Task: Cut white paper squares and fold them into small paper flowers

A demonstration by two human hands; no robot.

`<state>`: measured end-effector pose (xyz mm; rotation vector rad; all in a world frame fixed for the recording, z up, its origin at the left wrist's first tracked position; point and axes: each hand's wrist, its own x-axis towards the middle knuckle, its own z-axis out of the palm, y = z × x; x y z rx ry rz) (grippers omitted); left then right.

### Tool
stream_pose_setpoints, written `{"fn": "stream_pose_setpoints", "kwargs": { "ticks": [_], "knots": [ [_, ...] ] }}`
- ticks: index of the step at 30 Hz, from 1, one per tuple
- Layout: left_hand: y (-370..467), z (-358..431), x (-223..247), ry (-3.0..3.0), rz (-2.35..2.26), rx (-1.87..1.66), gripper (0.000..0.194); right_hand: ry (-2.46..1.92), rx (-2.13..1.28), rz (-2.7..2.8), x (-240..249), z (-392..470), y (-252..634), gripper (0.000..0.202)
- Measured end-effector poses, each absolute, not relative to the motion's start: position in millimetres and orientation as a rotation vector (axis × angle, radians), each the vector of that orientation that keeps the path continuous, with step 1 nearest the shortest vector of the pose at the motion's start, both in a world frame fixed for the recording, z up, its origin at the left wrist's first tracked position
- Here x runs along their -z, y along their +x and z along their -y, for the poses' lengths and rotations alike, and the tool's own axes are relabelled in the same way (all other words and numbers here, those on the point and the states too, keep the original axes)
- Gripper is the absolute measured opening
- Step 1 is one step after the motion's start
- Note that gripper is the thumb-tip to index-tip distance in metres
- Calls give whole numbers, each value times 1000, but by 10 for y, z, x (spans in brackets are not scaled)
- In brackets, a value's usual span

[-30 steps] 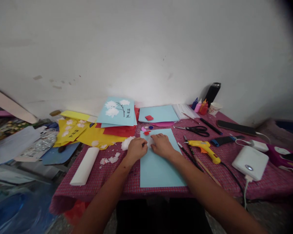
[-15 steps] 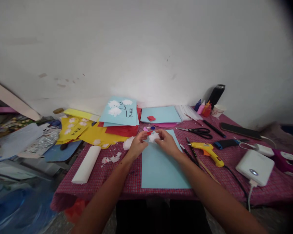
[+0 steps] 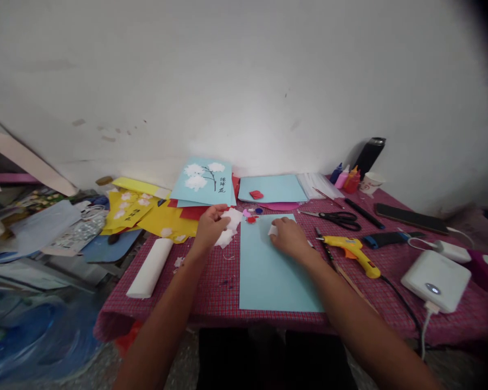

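A plain light blue sheet (image 3: 274, 276) lies upright in front of me on the checked cloth. My right hand (image 3: 288, 237) is over its upper part, fingers closed on a small piece of white paper (image 3: 273, 230). Left of the sheet, my left hand (image 3: 213, 223) pinches a white paper piece (image 3: 231, 218). Another white piece (image 3: 224, 238) lies just under that one. Small red, pink and dark blue discs sit at the sheet's top left corner, the red one (image 3: 251, 220) nearest.
A white roll (image 3: 150, 268) and yellow papers (image 3: 168, 219) lie left. Behind stands a blue card with white blossoms (image 3: 203, 181). Scissors (image 3: 337, 218), a yellow glue gun (image 3: 352, 252), a white power bank (image 3: 437, 279) and a black bottle (image 3: 370, 156) are on the right.
My hands have moved apart, the left one leftward off the blue sheet to the white pieces. My left hand has taken hold of a white piece. The view has shifted slightly.
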<state>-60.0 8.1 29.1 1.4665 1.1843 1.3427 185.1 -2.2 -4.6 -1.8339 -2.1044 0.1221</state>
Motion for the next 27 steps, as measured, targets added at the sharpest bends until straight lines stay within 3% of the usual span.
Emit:
{"fn": "stream_pose_setpoints", "kwargs": {
  "ticks": [8,13,17,20,27],
  "knots": [
    [-927,-154,-179,2058,-1734,-812,40,-1990,-64,2183,17,60,1844,31],
    [-816,-14,-276,2307,-1864,-980,41,-1824,-145,2043,32,27,1841,29],
    [-433,79,-347,2179,-1618,-1297,27,-1436,-586,1753,108,-8,1733,33],
    [-99,37,-206,1875,-1353,-1251,14,-1294,-948,1471,174,-11,1626,38],
    [145,-49,159,1518,-1105,-1219,10,-1169,-1054,1225,192,-1,1531,39]
  ]
}}
